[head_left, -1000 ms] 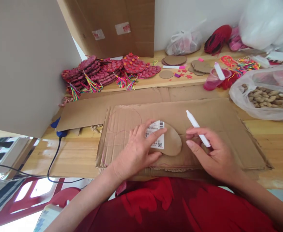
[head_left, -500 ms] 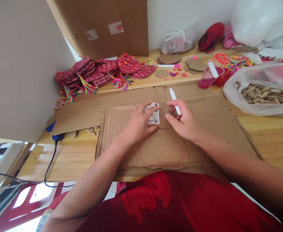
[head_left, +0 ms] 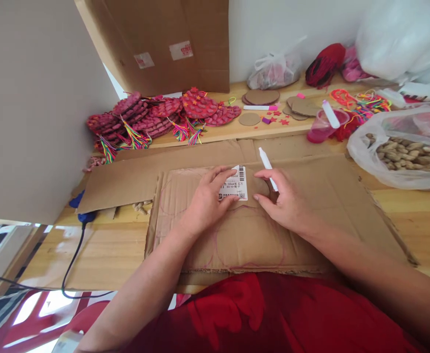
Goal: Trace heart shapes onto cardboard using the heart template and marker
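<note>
A rounded cardboard piece [head_left: 253, 196] with a white printed label [head_left: 240, 184] lies on a larger cardboard sheet [head_left: 317, 196]. My left hand [head_left: 213, 193] grips its left side, thumb and fingers bent over the label. At the right edge, the thumb and forefinger of my right hand [head_left: 284, 198] curve around the piece. A white marker [head_left: 266, 162] is tucked in that same hand, its tip pointing up and away from me. Pink curved outlines are drawn on the sheet, partly hidden by my hands.
Pink decorated discs with colourful tassels [head_left: 156, 115] are piled at the back left. Behind the sheet are cardboard circles [head_left: 262, 96], a pink-capped marker [head_left: 261, 108] and a pink cup [head_left: 321, 128]. A bag of peanuts [head_left: 409, 152] stands right. A black cable [head_left: 75, 260] runs at left.
My view has tilted slightly, so the bench sits lower. My right hand's thumb and forefinger have come closer around the cardboard piece, the marker still in it. The label shows more fully.
</note>
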`<state>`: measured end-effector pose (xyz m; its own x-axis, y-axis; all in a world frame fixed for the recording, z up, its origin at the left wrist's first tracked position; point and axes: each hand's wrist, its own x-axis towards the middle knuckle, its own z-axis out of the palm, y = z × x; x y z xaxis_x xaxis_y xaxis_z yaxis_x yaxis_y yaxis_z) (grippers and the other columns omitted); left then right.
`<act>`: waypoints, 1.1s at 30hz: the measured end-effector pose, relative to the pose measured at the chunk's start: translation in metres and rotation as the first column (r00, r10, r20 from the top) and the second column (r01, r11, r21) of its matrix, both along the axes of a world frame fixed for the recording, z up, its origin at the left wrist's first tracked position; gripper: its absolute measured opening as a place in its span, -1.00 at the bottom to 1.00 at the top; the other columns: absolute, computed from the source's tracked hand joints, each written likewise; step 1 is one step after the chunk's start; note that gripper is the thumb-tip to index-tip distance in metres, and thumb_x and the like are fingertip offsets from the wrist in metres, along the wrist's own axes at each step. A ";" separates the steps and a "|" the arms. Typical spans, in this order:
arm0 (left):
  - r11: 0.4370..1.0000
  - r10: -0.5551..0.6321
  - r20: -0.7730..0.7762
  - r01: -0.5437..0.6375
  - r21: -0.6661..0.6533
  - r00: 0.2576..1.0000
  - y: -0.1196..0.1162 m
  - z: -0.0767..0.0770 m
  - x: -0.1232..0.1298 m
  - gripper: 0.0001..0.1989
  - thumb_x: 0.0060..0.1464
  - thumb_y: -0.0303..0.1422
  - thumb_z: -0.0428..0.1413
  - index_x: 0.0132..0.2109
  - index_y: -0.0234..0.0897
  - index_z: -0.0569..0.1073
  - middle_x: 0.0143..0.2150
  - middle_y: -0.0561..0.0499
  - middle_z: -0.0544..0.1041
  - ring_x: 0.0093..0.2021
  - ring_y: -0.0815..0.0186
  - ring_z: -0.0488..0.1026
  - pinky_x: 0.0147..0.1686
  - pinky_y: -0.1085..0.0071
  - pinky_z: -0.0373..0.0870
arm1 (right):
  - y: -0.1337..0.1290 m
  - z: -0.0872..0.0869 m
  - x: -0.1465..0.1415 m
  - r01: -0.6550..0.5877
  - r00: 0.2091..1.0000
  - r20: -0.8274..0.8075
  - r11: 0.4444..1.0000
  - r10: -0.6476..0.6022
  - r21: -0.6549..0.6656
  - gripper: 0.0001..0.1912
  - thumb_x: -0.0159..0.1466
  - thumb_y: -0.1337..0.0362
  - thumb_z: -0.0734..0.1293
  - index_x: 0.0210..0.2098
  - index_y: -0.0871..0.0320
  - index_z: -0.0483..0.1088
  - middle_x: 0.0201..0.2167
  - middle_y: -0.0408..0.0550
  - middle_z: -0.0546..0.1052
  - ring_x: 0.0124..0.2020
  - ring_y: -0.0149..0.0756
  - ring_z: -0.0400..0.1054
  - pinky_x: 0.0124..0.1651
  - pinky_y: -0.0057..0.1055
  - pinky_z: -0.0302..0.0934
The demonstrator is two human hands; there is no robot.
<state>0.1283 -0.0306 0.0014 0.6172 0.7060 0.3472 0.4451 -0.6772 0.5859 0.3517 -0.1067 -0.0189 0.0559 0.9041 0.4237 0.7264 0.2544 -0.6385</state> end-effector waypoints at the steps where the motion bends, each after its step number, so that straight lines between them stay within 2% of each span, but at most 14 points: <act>1: 1.000 0.011 -0.004 -0.010 0.007 1.000 0.001 -0.001 0.000 -0.45 0.18 -0.45 0.30 0.30 -0.21 0.42 0.32 -0.22 0.46 0.36 0.06 0.38 0.40 -0.04 0.31 | 0.000 0.000 0.000 0.000 1.000 0.004 1.000 0.000 0.000 -0.56 0.23 0.38 0.40 0.08 0.02 0.38 0.02 0.07 0.53 0.05 0.05 0.45 0.10 0.05 0.36; 7: 0.998 0.032 -0.055 -0.028 0.064 0.998 0.002 -0.005 0.002 -0.50 0.30 -0.42 0.17 0.35 -0.26 0.37 0.30 -0.20 0.51 0.32 0.06 0.40 0.36 -0.02 0.34 | 0.000 0.001 0.000 -0.013 1.000 0.006 1.000 0.013 0.007 -0.60 0.24 0.37 0.40 0.07 0.04 0.39 -0.03 0.05 0.54 0.00 0.01 0.46 0.08 0.02 0.36; 17: 0.998 0.027 -0.279 -0.010 0.063 0.960 0.010 -0.001 0.008 -0.51 0.48 -0.32 -0.08 0.42 -0.46 0.28 0.39 -0.26 0.44 0.39 0.09 0.32 0.43 0.08 0.17 | 0.003 -0.001 0.000 -0.017 0.999 0.042 0.999 0.019 -0.045 -0.57 0.25 0.35 0.39 0.11 0.03 0.38 0.06 0.06 0.56 0.04 0.03 0.47 0.08 0.02 0.36; 21: 0.998 0.021 -0.329 0.001 0.067 0.944 0.011 0.004 0.010 -0.52 0.48 -0.33 -0.13 0.41 -0.41 0.28 0.40 -0.22 0.44 0.38 0.11 0.34 0.41 0.09 0.16 | 0.005 0.000 0.000 -0.029 0.998 0.060 0.995 0.034 -0.092 -0.51 0.25 0.31 0.39 0.17 0.02 0.33 0.05 0.05 0.57 -0.04 0.00 0.49 0.02 0.02 0.38; 25: 0.999 0.003 -0.376 0.015 0.044 0.927 0.014 0.010 0.009 -0.50 0.46 -0.32 -0.11 0.42 -0.39 0.26 0.39 -0.23 0.44 0.36 0.09 0.35 0.40 0.06 0.18 | 0.011 0.003 -0.001 -0.016 0.992 0.122 0.990 0.033 -0.143 -0.51 0.25 0.26 0.39 0.17 0.06 0.33 0.09 0.12 0.56 0.10 0.12 0.43 0.10 0.10 0.35; 29: 1.000 -0.016 -0.343 0.014 -0.007 0.939 0.020 0.007 0.004 -0.48 0.42 -0.33 -0.09 0.44 -0.36 0.25 0.40 -0.20 0.44 0.33 0.09 0.37 0.40 0.03 0.19 | 0.019 0.009 -0.001 -0.003 0.986 0.162 0.971 0.043 -0.238 -0.48 0.22 0.18 0.42 0.15 0.07 0.34 0.11 0.16 0.54 0.23 0.21 0.32 0.16 0.16 0.33; 33: 0.997 -0.055 -0.251 0.039 -0.069 0.967 0.027 -0.001 -0.004 -0.45 0.38 -0.36 -0.09 0.46 -0.32 0.23 0.43 -0.17 0.41 0.38 0.10 0.32 0.43 0.02 0.16 | 0.023 0.010 0.002 -0.009 0.983 0.176 0.966 0.056 -0.257 -0.49 0.20 0.13 0.45 0.12 0.05 0.39 0.07 0.12 0.56 0.24 0.20 0.29 0.20 0.15 0.31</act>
<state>0.1238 -0.0032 0.0000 0.7122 0.6895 0.1318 0.5524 -0.6663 0.5010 0.3535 -0.0839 -0.0085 -0.0313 0.9832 0.1800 0.8293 0.1261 -0.5444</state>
